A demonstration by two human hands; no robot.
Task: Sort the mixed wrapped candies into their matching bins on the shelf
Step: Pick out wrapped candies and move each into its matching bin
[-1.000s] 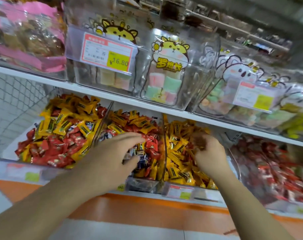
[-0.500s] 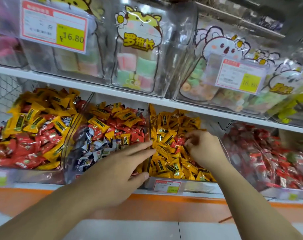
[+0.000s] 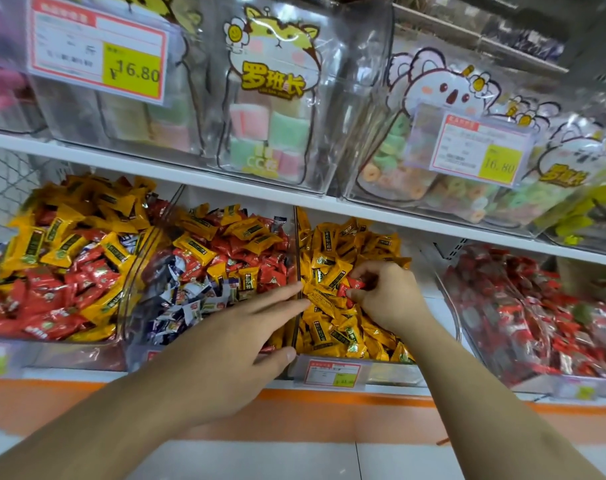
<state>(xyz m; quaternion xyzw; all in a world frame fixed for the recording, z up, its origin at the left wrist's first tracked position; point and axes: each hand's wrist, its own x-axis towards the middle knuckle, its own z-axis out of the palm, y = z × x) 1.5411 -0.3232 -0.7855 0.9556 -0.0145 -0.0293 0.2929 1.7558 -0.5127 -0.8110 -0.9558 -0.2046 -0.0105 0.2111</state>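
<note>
Clear bins of wrapped candies line the lower shelf. The far-left bin [image 3: 69,355] mixes yellow and red candies. The second bin [image 3: 135,289] mixes red, yellow and dark blue-white ones. The third bin [image 3: 384,370] holds mostly yellow candies. The right bin [image 3: 446,289] holds red candies. My right hand [image 3: 388,296] is in the yellow bin and pinches a red candy [image 3: 350,285]. My left hand [image 3: 239,344] lies flat with straight fingers over the front of the second bin, fingertips touching the divider to the yellow bin.
The upper shelf [image 3: 190,173] carries clear boxes of bagged marshmallow and ring sweets with price tags [image 3: 97,50] reading 16.80. An orange strip [image 3: 329,410] runs under the lower shelf. A wire mesh panel [image 3: 7,188] closes the left end.
The view has drawn closer to the shelf. My right hand has pulled a red candy up out of the yellow ones. My left hand has slid right, fingers reaching the divider.
</note>
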